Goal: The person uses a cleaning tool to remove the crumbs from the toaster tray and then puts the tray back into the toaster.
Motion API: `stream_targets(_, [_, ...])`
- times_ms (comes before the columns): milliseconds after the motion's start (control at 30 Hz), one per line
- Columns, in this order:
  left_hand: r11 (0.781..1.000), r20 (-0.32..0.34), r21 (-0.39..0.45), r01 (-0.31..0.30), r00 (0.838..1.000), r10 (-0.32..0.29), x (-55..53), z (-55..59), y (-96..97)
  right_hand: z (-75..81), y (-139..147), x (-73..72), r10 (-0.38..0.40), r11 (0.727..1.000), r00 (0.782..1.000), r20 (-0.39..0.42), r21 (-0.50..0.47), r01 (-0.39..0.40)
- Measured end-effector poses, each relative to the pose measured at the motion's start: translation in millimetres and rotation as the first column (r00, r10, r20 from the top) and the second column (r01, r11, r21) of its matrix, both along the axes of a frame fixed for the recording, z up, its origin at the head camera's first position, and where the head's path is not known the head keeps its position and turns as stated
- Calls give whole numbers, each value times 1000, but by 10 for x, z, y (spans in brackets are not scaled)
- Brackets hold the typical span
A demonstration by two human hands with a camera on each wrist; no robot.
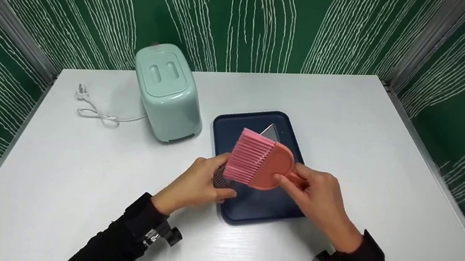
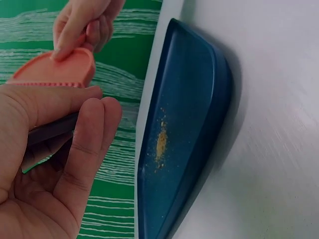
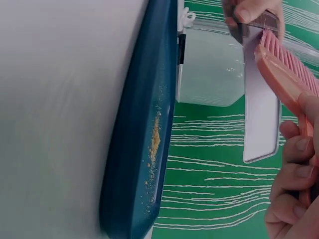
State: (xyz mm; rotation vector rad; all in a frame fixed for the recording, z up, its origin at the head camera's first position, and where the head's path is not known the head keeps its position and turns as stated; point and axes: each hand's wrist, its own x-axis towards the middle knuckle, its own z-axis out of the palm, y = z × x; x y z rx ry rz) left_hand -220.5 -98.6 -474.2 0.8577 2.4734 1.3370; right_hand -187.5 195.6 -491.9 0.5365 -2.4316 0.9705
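My left hand (image 1: 202, 180) grips the dark ribbed handle (image 1: 221, 178) of a metal dough scraper. Its flat blade (image 3: 261, 104) shows at full length in the right wrist view, while in the head view only a corner peeks out behind the brush. In my right hand (image 1: 320, 192) is an orange brush (image 1: 274, 169) with pink bristles (image 1: 250, 157), thumb laid on its rounded head. The bristle ends lie against the scraper near its handle. Both tools are held above a dark blue tray (image 1: 245, 209), where yellowish crumbs (image 2: 161, 144) lie scattered on the bottom.
A mint-green toaster (image 1: 170, 96) with its lid on stands at the back left of the white table (image 1: 387, 167). Its white cord (image 1: 105, 116) and plug lie beside it. Green walls with white streaks close off the back and sides.
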Motion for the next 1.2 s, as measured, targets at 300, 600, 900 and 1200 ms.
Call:
stream_targets(300, [999, 25, -24, -32, 999, 33, 5, 28, -24, -4, 142, -41, -110, 967, 970, -215, 202, 154])
stream_targets(600, [998, 66, -26, -64, 996, 66, -22, 17, -19, 36, 279, -10, -76, 982, 966, -248, 152, 116])
stream_targets(900, [998, -4, -25, -53, 999, 53, -33, 12, 2, -25, 97, 40, 45, 984, 958, -284, 180, 7])
stream_targets(1200, [998, -14, -56, -32, 999, 31, -16, 26, 3, -47, 181, -82, -132, 958, 929, -347, 194, 209])
